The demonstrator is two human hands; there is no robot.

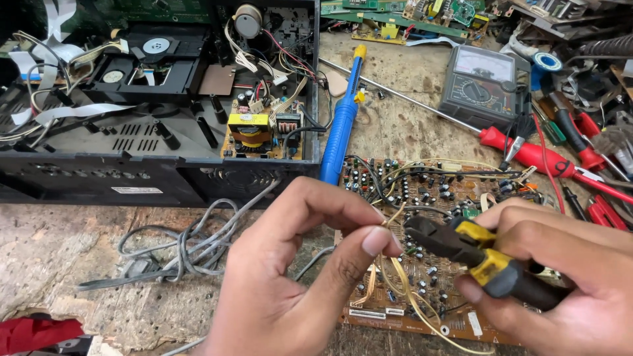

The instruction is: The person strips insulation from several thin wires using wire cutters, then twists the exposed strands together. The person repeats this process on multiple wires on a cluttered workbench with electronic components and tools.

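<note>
My left hand (297, 277) pinches a thin yellow wire (405, 290) between thumb and forefinger, just above a brown circuit board (422, 198) crowded with small components. My right hand (560, 277) grips black-and-yellow cutting pliers (475, 254). The pliers' jaws point left and meet the wire right beside my left fingertips. The wire loops down over the board's near edge.
An opened black disc player chassis (158, 112) fills the left back. A blue soldering iron (341, 125), a grey multimeter (478, 82), a long red-handled screwdriver (521, 150) and red tools lie behind the board. A tangled grey cable (184, 250) lies on the worn bench.
</note>
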